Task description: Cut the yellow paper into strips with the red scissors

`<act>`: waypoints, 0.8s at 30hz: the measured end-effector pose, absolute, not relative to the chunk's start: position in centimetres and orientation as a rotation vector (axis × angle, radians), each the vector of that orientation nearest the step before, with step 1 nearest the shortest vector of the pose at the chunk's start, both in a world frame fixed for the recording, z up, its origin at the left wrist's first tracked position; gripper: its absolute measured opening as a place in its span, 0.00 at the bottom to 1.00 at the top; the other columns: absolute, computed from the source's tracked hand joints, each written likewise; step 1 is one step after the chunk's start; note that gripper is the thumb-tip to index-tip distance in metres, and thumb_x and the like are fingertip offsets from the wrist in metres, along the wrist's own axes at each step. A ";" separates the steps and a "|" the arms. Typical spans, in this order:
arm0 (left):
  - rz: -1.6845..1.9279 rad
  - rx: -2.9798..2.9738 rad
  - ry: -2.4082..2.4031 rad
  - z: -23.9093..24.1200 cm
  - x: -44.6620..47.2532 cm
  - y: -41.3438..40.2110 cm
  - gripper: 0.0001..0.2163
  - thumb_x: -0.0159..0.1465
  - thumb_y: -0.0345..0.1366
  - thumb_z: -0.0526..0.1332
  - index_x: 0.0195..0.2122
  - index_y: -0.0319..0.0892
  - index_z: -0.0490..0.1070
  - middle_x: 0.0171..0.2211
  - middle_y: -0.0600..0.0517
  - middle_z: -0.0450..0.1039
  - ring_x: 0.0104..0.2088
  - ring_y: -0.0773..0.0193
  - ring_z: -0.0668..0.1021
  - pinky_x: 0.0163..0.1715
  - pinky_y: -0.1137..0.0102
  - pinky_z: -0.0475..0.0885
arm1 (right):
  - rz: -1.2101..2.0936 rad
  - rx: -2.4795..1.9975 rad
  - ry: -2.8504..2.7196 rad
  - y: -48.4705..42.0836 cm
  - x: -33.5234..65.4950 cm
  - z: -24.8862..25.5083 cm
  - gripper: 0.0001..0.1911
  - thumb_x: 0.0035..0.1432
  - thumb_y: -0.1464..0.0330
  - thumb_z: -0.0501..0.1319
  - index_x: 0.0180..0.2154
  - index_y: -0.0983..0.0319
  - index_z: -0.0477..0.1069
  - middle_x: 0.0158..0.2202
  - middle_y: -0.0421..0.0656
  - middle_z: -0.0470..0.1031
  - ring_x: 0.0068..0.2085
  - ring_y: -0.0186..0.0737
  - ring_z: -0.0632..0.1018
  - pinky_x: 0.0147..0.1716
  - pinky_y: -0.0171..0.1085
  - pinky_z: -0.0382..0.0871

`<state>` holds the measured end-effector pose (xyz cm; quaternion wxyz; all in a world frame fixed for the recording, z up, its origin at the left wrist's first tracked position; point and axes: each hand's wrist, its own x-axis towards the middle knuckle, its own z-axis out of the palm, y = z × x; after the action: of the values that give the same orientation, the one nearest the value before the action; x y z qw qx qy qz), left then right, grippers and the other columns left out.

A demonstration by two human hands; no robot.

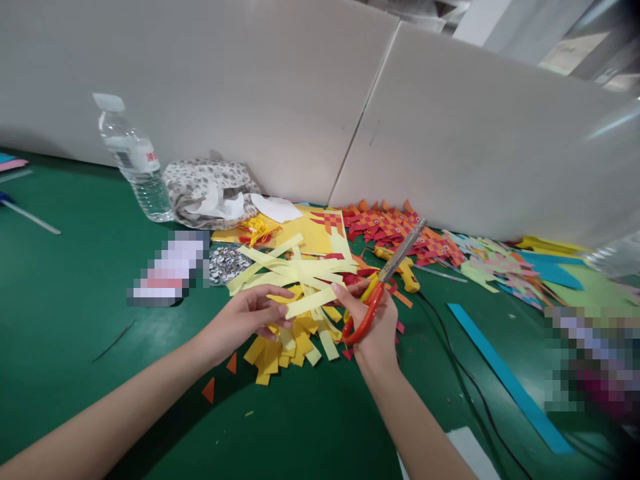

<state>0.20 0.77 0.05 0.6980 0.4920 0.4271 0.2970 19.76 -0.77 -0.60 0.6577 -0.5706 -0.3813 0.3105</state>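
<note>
A short pale yellow strip [313, 304] spans the gap between my two hands. My left hand [255, 313] has its fingers curled at the strip's left end, thumb and fingertips closed on it. My right hand [373, 320] pinches the other end with the thumb while red-and-yellow-handled scissors [367, 313] rest in the same hand, blades pointing up and away. Whether the blades are fully closed is hard to see. Beneath the hands lies a heap of longer pale yellow strips [300, 270] and darker yellow pieces [273, 357].
Behind the heap lie a pile of red-orange woven fish shapes [385, 227], a yellow glue gun [409, 275] with a black cord, and a bag of googly eyes [227, 265]. A water bottle [137, 167] stands left by the grey partition [225, 80]. A blue strip [507, 373] lies right.
</note>
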 end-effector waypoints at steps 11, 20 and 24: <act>0.671 1.090 0.955 -0.2 0.2 0.9 0.14 0.56 0.39 0.62 0.43 0.43 0.69 0.29 0.52 0.76 0.35 0.63 0.79 0.28 0.74 0.72 | 0.716 -1.266 -0.878 -0.8 19.8 -0.6 0.16 0.39 0.66 0.70 0.27 0.61 0.64 0.24 0.34 0.67 0.26 0.33 0.72 0.31 0.36 0.70; 0.660 1.130 0.977 -0.2 0.3 1.0 0.14 0.56 0.40 0.62 0.42 0.42 0.67 0.29 0.51 0.76 0.35 0.62 0.78 0.27 0.73 0.72 | 0.730 -1.244 -0.858 -0.8 19.7 -0.4 0.17 0.39 0.67 0.71 0.27 0.61 0.64 0.24 0.35 0.68 0.26 0.33 0.72 0.30 0.36 0.71; 0.709 1.193 0.991 -0.1 0.5 0.8 0.14 0.56 0.41 0.61 0.41 0.42 0.67 0.31 0.51 0.75 0.37 0.60 0.79 0.28 0.73 0.73 | 0.696 -1.242 -0.817 -0.9 19.6 -0.2 0.18 0.38 0.66 0.71 0.28 0.61 0.63 0.25 0.35 0.68 0.26 0.31 0.72 0.32 0.36 0.70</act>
<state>0.55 0.78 -0.13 0.6581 0.5268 0.4375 0.3131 19.58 -0.85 -0.21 0.6817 -0.5535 -0.3640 0.3104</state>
